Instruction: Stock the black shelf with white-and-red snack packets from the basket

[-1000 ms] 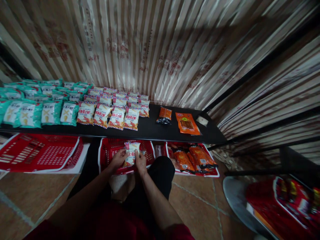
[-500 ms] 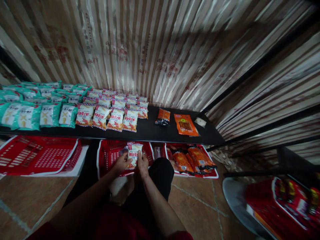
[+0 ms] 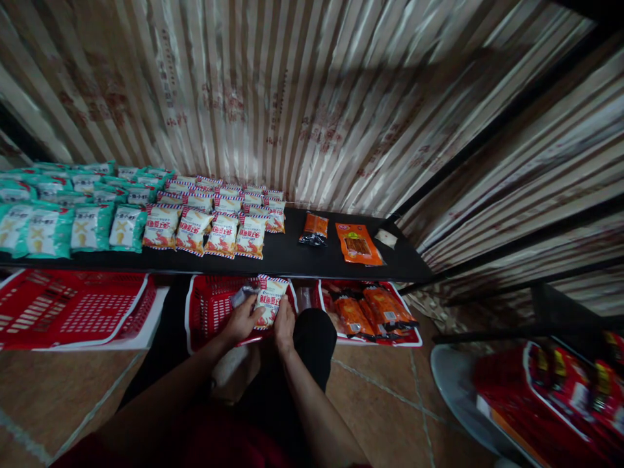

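Between my two hands is a white and orange snack bag [image 3: 271,301] with red lettering and a blue-striped top edge. My left hand [image 3: 242,321] grips its left side, thumb on the front. My right hand [image 3: 285,325] is closed along its right edge. Both hands are over the middle red basket [image 3: 210,300], where a clear plastic wrapper [image 3: 242,296] shows behind my left fingers. Ahead on the black shelf [image 3: 287,255], matching snack bags [image 3: 221,233] stand in rows, next to rows of teal snack bags [image 3: 90,227].
Farther right on the shelf are a small orange packet [image 3: 314,229], a flat orange pouch [image 3: 358,244] and a white piece [image 3: 386,238]. Below are a red basket of orange packets [image 3: 353,314] and another red basket [image 3: 73,302] at left. Black metal bars [image 3: 487,253] slant at right.
The snack bag has shifted slightly right and tilted, and my right hand has slid lower along its edge. The whole view has moved slightly.
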{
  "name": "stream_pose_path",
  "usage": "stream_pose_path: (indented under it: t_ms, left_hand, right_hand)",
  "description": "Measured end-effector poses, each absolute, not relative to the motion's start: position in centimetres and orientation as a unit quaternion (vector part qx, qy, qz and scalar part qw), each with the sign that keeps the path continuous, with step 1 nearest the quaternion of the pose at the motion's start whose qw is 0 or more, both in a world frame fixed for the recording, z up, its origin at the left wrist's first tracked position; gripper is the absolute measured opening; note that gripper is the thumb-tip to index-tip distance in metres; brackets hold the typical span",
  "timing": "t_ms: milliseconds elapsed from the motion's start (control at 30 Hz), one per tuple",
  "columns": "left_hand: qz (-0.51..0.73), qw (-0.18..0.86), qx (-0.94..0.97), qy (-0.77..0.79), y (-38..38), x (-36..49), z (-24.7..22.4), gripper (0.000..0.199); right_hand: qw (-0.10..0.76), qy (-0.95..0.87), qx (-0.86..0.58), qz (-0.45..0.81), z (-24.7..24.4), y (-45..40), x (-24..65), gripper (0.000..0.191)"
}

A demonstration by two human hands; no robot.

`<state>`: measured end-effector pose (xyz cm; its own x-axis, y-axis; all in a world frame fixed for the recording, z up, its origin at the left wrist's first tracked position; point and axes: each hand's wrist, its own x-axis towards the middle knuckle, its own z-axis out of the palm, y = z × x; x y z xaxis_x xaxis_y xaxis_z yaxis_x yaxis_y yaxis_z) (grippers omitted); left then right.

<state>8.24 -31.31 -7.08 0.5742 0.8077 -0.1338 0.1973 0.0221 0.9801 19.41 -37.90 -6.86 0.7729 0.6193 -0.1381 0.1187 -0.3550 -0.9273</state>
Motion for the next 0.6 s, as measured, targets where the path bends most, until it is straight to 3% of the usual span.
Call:
stream_pose_path:
  t_ms: [333, 600]
  left_hand:
    - [0.262, 0.644, 0.635, 0.337, -30.4, 9.8, -5.6, 0.035]
    - [0.239, 0.697, 0.594, 0.324, -30.2, 10.6, -3.6, 0.051]
  right_hand:
    - [0.452, -0.26, -0.833, 0.182, -3.9, -37.5, 20.3, 0.056]
    - [0.438, -0.247, -0.85, 0.16, -2.7, -36.8, 21.7, 0.055]
